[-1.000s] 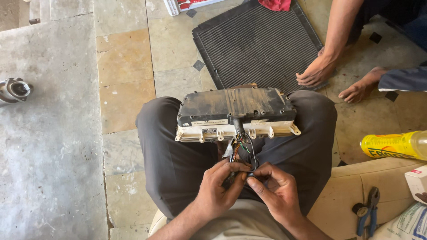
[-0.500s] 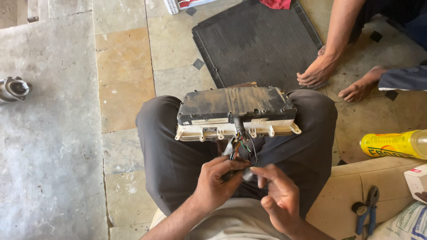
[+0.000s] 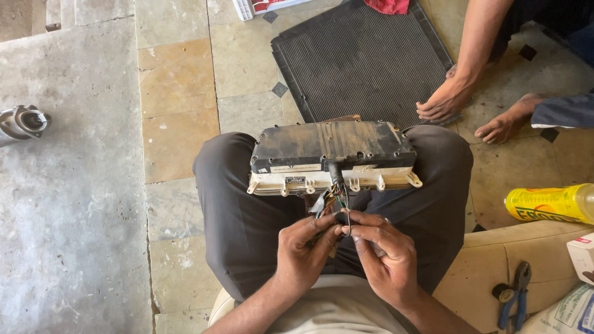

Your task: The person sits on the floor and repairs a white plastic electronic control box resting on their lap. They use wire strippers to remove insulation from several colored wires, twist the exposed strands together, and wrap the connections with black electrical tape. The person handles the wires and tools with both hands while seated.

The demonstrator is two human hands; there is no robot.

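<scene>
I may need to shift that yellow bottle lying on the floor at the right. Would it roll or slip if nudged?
The yellow bottle lies on its side on the tiled floor, so it would probably roll if pushed across its length. Its plastic looks smooth, perhaps a bit slippery. It seems light for its size, though how full it is cannot be told.

Stone tile floor [image 3: 176, 80]: black radiator [image 3: 362, 59], yellow bottle [image 3: 547, 203], pliers [image 3: 513, 294].

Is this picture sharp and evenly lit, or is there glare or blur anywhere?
Head view: soft, even daylight, no hard shadows; faint shine on the yellow bottle. The left hand and right hand on the wire bundle are sharp, as is the dusty black unit on the lap. Straight floor joints bend slightly near the edges.
</scene>
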